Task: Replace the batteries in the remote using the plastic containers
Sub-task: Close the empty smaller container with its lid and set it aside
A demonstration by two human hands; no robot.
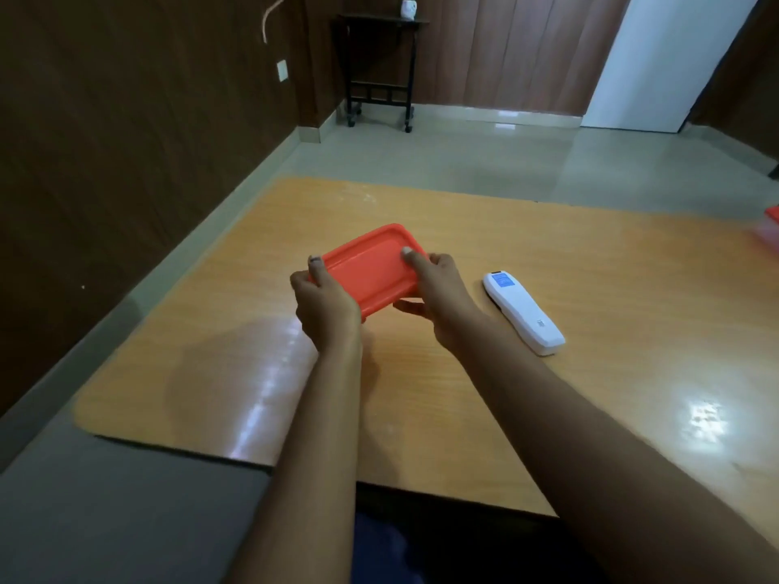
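An orange-red plastic container (371,267) with its lid on is held above the wooden table (590,255), tilted toward me. My left hand (326,307) grips its left end, thumb on the lid's rim. My right hand (438,295) grips its right end, thumb on top and fingers underneath. A white remote (522,316) lies face down on the table just right of my right hand, a blue label near its far end. What the container holds is hidden.
A second orange-red container (772,223) shows partly at the table's far right edge. The table's left edge runs close to a dark wood-panelled wall. A small black side table (379,69) stands on the tiled floor beyond.
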